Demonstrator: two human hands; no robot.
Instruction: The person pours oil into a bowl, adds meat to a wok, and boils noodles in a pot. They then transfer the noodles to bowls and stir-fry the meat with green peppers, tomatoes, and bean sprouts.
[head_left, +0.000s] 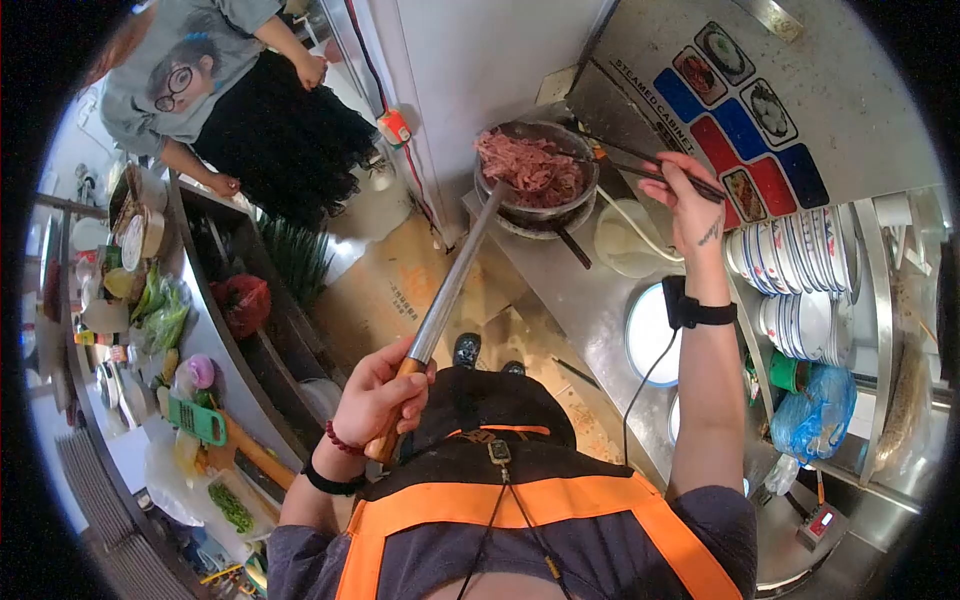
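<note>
My left hand point(378, 395) grips the wooden end of a long metal ladle handle point(452, 280). The ladle's far end reaches into a metal bowl point(590, 190) full of pink shredded meat point(530, 166). My right hand point(688, 200) holds dark chopsticks point(645, 160) whose tips point at the bowl's right edge. The bowl sits on a steel counter point(580, 300).
Stacks of patterned plates point(800, 255) stand on the right. Another person in a grey shirt point(190, 60) leans on a counter with vegetables point(165, 315) at the left. A steamed cabinet with stickers point(740, 90) is behind the bowl. A blue bag point(815, 415) lies at the right.
</note>
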